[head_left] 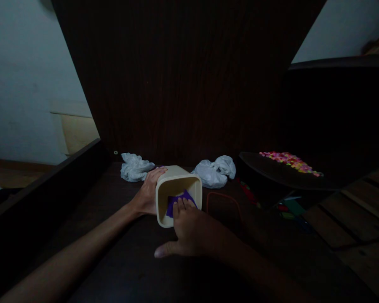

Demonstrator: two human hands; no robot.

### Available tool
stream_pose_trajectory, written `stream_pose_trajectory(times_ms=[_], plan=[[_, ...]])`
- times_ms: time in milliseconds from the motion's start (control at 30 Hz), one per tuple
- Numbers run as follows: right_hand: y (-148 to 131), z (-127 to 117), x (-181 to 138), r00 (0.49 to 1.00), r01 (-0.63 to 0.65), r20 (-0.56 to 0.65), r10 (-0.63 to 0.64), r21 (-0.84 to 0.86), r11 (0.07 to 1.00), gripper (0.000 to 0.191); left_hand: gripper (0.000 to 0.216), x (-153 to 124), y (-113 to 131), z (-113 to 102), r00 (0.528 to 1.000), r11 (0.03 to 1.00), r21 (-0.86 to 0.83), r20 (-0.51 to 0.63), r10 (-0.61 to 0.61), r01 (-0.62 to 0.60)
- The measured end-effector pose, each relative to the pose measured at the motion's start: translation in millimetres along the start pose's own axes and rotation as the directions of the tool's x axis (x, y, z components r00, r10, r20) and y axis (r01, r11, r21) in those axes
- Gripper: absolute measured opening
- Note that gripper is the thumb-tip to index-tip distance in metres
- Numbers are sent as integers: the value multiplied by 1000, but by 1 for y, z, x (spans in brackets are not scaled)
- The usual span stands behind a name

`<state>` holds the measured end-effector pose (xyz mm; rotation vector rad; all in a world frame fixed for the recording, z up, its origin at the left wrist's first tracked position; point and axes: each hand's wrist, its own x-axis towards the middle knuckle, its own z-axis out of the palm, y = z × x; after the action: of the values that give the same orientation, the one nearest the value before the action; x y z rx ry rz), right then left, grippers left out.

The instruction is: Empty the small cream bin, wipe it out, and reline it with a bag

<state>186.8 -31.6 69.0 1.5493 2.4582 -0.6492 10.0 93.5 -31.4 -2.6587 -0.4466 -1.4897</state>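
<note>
A cream plastic container (163, 191) with a rounded square mouth lies tilted, its opening facing me. My left hand (149, 191) grips its left side from outside, fingers reaching over the top. The fingers of my right hand (194, 231) are inside the mouth, pressed on a purple cloth (171, 206) against the inner wall. The right thumb sticks out to the left, outside the rim. Part of the cloth is hidden behind my right fingers, and the palm side of that hand is out of sight.
Crumpled whitish plastic bags (134, 168) lie behind the container on the left, and a knotted bag (213, 171) on the right. A dark panel (189, 84) rises behind. Pink and yellow small pieces (292, 162) rest on a dark surface at right, above an orange cord (224, 195).
</note>
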Motion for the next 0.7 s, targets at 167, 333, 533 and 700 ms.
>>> stream_pose_trajectory(times_ms=[167, 333, 533, 700], plan=[[6, -12, 51, 988, 47, 150, -26, -140, 989, 139, 110, 0, 1, 0, 999, 999, -5, -22, 31, -31], [5, -21, 65, 963, 164, 233, -136, -109, 980, 110, 101, -1, 0, 2, 999, 999, 44, -32, -6, 7], [2, -15, 23, 949, 311, 59, -309, -36, 950, 134, 100, -3, -4, 0, 1000, 999, 37, -7, -22, 22], [13, 9, -14, 937, 325, -102, -334, -100, 940, 103, 116, 1, -4, -6, 999, 1000, -5, 52, -14, 14]])
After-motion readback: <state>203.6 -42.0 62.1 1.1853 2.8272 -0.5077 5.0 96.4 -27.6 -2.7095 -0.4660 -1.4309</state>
